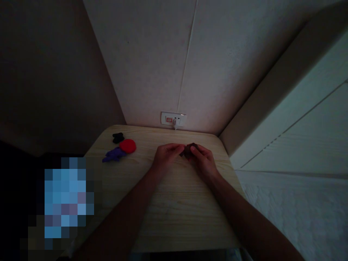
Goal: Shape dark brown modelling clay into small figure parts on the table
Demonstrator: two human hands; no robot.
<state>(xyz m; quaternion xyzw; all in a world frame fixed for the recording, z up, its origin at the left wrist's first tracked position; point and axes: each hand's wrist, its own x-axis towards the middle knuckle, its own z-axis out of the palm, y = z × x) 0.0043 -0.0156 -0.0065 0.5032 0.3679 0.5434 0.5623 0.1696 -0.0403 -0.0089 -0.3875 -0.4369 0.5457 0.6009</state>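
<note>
My left hand (166, 155) and my right hand (201, 158) meet over the far middle of a light wooden table (174, 210). Together they pinch a small dark brown lump (189, 149), soft-looking like clay, between their fingertips. The lump is partly hidden by my fingers and the light is dim. To the left on the table lie a flat red disc (127, 145), a small black piece (117, 137) and a purple piece (114, 154), all untouched.
A wall socket with a plug (173, 119) sits on the wall just behind the table. A white bed or mattress (296, 210) borders the table on the right. A blurred bluish patch (67, 197) covers the lower left.
</note>
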